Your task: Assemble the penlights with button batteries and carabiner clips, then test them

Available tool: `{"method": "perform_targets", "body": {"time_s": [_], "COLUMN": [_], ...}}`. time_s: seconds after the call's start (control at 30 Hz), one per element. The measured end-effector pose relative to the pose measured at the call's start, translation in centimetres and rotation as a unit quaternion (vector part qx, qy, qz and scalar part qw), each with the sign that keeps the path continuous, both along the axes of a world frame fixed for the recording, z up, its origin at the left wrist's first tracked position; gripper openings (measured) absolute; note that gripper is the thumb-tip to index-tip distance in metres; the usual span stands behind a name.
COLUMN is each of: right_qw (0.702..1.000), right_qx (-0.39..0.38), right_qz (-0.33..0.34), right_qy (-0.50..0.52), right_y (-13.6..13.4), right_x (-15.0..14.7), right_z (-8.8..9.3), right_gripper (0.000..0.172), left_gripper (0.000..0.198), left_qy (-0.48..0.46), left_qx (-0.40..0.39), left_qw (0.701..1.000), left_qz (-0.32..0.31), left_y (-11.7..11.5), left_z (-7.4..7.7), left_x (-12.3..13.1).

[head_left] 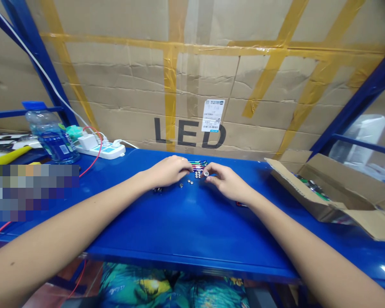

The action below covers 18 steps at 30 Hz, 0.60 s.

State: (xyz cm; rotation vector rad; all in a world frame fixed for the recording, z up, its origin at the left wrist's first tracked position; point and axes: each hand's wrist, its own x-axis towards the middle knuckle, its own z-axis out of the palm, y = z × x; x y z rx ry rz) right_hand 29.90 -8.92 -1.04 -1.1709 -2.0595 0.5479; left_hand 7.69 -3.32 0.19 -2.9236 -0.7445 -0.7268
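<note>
My right hand (pixel 226 183) pinches a small round silver piece (pixel 206 174) with a pale face between thumb and fingertips. My left hand (pixel 169 171) is curled palm down, fingertips by the near end of a bundle of thin coloured pens (pixel 199 164); whatever its fingers hold, if anything, is hidden. Between my hands sits a small group of silver discs (pixel 197 174). A few more loose discs (pixel 190 182) lie closer to me. Below my left hand are several small dark pieces (pixel 158 190), too blurred to name. A red and dark item (pixel 241 204) is partly covered by my right wrist.
An open cardboard box (pixel 327 209) with pens or similar sticks stands at right. At left are a blue-capped bottle (pixel 51 134), a white power strip (pixel 107 150) and a red cable (pixel 93 162). A large carton (pixel 131 85) marked LED stands behind the blue table (pixel 192 231).
</note>
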Motion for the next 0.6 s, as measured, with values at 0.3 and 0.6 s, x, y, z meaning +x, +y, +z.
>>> {"method": "perform_targets", "body": {"time_s": [0.3, 0.6], "right_qw": [0.999, 0.999], "right_qx": [-0.019, -0.031], "right_qz": [0.019, 0.029], "right_qy": [-0.042, -0.005], "right_y": [-0.2, -0.1], "right_x": [-0.4, -0.4], "right_z": [-0.1, -0.4], "right_gripper": [0.009, 0.021], "left_gripper": [0.019, 0.008], "left_qy": [0.121, 0.12], "left_qx": [-0.073, -0.094], "left_qw": [0.99, 0.986], "left_qz": [-0.008, 0.074], "left_y": [1.0, 0.3], "left_z": [-0.4, 0.1], "left_x": [0.0, 0.4]}}
